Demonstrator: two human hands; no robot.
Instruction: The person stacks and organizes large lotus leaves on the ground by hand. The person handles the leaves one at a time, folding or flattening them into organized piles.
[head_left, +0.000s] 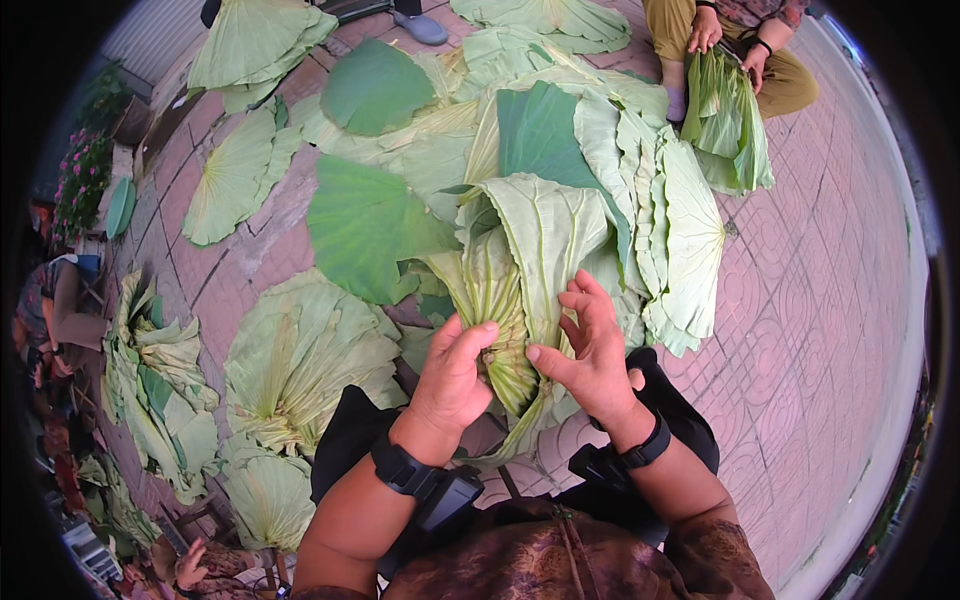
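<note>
Before my lap is a bundle of folded, pale green lotus leaves (491, 285), its ribs gathered into a pleated, yellowish base. My left hand (454, 386) grips this bundle from the left, thumb across the pleats; the fingers behind it are hidden. A broad outer leaf (551, 240), pale underside showing, curves over the bundle's right side. My right hand (592, 352) is at that leaf's right edge, thumb tip against its lower part and fingers spread near the margin. Whether the leaf is pinched there cannot be told. Beyond the bundle are darker green leaves (360, 225).
Stacked lotus leaves (686, 247) lie right of the bundle, and a fanned stack (307, 352) lies to the left on pink paving (795, 300). At the upper right a seated person's hands (705, 30) hold another leaf bundle (724, 120). Other people sit along the left edge.
</note>
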